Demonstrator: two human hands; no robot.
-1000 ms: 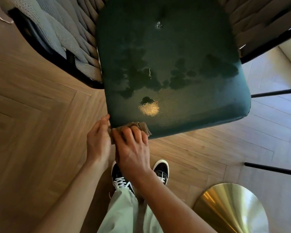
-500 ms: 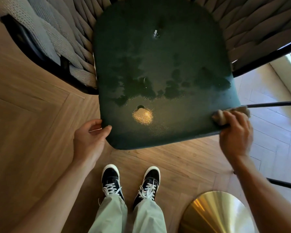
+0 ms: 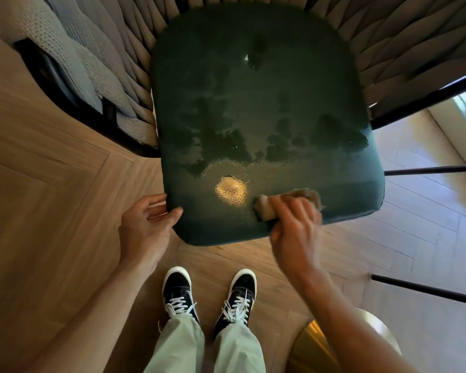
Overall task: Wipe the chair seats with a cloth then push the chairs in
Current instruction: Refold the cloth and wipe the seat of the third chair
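Folded tan cloth [image 3: 285,204] pressed on front edge of dark green chair seat [image 3: 258,109], right of centre. Right hand [image 3: 296,232] grip curled round cloth. Left hand [image 3: 145,227] grip spread, thumb and fingertips touching front-left seat corner. Woven grey backrest [image 3: 97,63] around seat. Below: wooden floor [image 3: 51,211], two dark sneakers [image 3: 178,292].

My left hand [image 3: 145,230] is spread, thumb and fingertips touching the seat [image 3: 267,109] corner; my right hand [image 3: 293,232] grips the cloth [image 3: 265,208].
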